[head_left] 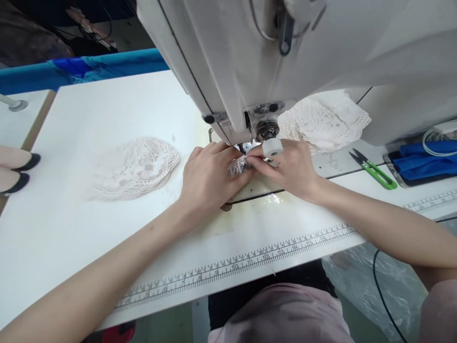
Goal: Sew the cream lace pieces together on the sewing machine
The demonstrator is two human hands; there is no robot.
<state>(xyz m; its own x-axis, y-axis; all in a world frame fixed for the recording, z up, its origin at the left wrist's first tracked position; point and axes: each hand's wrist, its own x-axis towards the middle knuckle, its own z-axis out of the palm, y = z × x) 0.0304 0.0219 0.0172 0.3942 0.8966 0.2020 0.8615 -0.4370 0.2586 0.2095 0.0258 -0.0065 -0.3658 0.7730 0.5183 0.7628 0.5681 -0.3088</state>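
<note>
A small lace piece lies under the needle of the sewing machine, about the middle of the desk. Both hands are closed on it. The left hand has its fingers curled over the lace's left part. The right hand pinches its right edge between thumb and forefinger. A white plastic ring sits on a finger of the right hand, just below the machine's foot.

Toward the left of the desk, well apart from the hands, lies a flat heap of lace. A second lace heap rests behind the right hand, under the machine's arm. Green thread snips lie near the right edge, blades pointing to the hands. Beyond them, at the right edge, is folded blue cloth with a white cable coiled above it.

The desk top is white, smooth and glossy near the needle plate. A printed measuring strip runs along its near edge. A band of blue fabric hangs along the far edge.

Off the left edge are another person's two feet in black shoes. Below the near edge show pink clothing, a black cord and crumpled clear plastic on the floor.
</note>
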